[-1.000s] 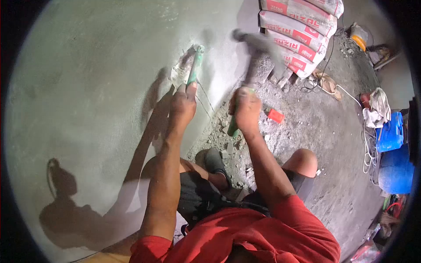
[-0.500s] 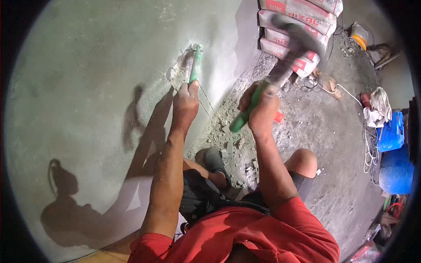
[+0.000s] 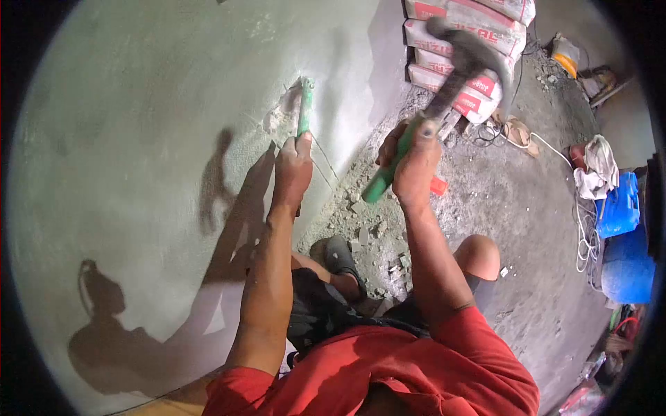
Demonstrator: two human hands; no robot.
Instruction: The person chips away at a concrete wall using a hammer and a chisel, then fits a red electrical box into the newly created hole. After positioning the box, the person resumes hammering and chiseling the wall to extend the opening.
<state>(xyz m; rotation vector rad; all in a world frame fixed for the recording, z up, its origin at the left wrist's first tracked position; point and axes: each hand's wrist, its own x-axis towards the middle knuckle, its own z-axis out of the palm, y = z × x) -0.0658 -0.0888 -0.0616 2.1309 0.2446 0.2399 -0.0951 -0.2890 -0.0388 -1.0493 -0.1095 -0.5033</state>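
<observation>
My left hand (image 3: 293, 170) is closed round the lower end of a green chisel-like tool (image 3: 305, 107). The tool's upper end lies at a rough chipped hollow (image 3: 281, 118) in the grey-green wall (image 3: 139, 104). Raised to the right of it, my right hand (image 3: 414, 163) grips the green handle of a claw hammer (image 3: 454, 83). The dark hammer head is up and away from the chisel, in front of the stacked bags. A cut line runs down the wall beside my left hand.
Red and white bags (image 3: 430, 52) are stacked at the top. Rubble (image 3: 361, 229) lies along the wall's foot near my shoe (image 3: 341, 260). A white cable (image 3: 555, 149), a cloth (image 3: 598, 166) and blue containers (image 3: 617, 208) are at the right.
The hammer and my right hand have shifted slightly, and the hammer is less blurred. The chisel's upper end sits slightly lower in view. Both hands keep their holds.
</observation>
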